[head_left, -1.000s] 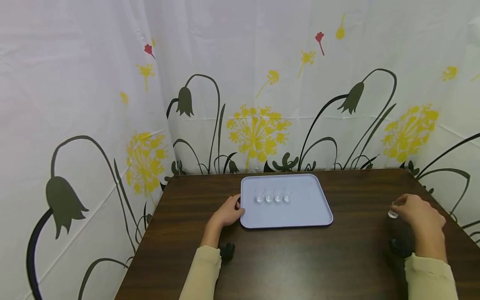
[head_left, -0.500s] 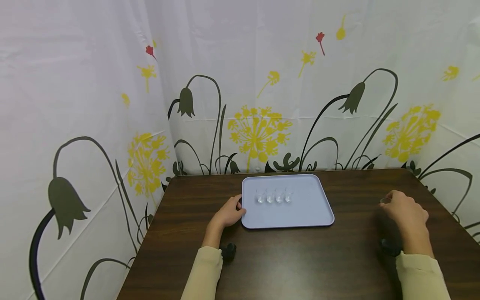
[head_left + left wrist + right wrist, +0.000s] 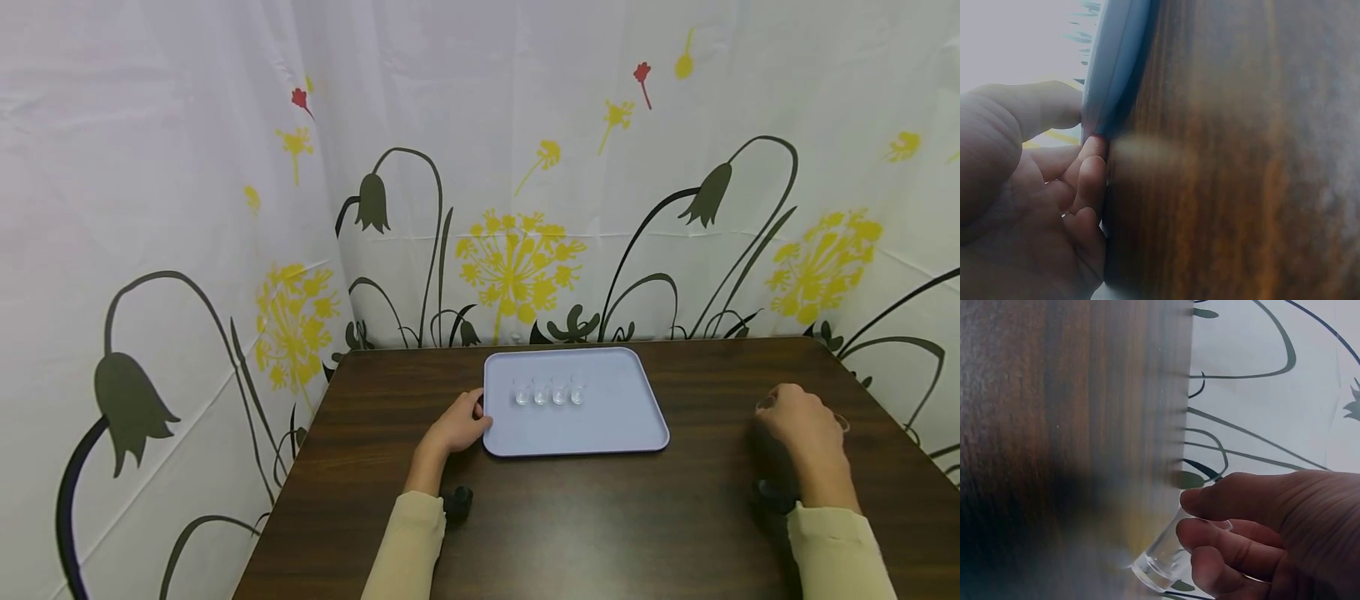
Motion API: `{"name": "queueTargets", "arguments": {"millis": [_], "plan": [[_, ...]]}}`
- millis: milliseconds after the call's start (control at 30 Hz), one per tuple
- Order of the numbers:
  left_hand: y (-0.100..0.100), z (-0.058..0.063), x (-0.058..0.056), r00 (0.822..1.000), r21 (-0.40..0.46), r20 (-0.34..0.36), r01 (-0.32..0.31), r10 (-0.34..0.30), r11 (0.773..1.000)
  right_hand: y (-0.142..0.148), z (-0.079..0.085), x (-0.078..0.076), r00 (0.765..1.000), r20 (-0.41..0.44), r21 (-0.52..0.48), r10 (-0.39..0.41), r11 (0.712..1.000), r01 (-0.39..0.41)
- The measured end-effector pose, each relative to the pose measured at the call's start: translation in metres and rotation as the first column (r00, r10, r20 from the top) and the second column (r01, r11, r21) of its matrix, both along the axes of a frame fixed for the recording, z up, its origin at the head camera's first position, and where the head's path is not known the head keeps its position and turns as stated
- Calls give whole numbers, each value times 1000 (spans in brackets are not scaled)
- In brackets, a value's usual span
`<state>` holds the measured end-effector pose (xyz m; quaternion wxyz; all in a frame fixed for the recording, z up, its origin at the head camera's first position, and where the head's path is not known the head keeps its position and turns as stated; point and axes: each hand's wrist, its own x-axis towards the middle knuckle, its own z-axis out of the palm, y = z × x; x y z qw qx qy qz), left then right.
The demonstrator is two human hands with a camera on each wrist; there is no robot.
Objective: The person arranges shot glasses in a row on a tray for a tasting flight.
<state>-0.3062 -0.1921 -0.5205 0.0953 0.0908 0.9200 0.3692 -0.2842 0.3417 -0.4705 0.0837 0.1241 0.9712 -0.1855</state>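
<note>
Several small clear shot glasses (image 3: 558, 394) stand in a row on a pale lavender tray (image 3: 615, 425). My left hand (image 3: 455, 422) grips the tray's left edge. In the left wrist view its thumb lies at the top of the rim (image 3: 1105, 75), with the fingertips against the underside. Off to the right of the tray, my right hand (image 3: 808, 427) holds another clear shot glass (image 3: 1163, 559) between thumb and fingers. That glass has a thick base, close to the table in the right wrist view; in the head view the hand hides most of it.
A clear curved rim (image 3: 843, 422) shows just right of the right hand. The dark wood table (image 3: 600, 525) ends at the back against a white flower-printed curtain (image 3: 480, 100). A black wrist device (image 3: 457, 503) sits under the left forearm.
My right hand has moved left with the shot glass, and a clear rim now shows at its right side. The left hand and tray hold nearly the same position.
</note>
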Motion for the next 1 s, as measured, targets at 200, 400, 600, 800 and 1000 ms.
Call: {"name": "queueTargets", "arguments": {"millis": [200, 400, 600, 800, 1000], "plan": [[-1, 0, 0, 1000, -13, -5, -17, 17, 1000, -1, 3, -5, 1000, -12, 24, 14, 1000, -13], [0, -1, 1, 1000, -16, 12, -3, 3, 1000, -6, 5, -5, 998, -25, 36, 49, 998, -48], [-6, -20, -11, 999, -21, -6, 32, -32, 999, -15, 5, -6, 995, -84, 63, 51, 997, -46], [-2, -6, -5, 1000, 3, 23, 17, -17, 1000, -25, 7, -8, 983, -168, 81, 72, 995, -59], [1, 2, -1, 1000, -43, 12, 6, -6, 999, -37, 5, -14, 976, -200, 88, 84, 994, -68]]}}
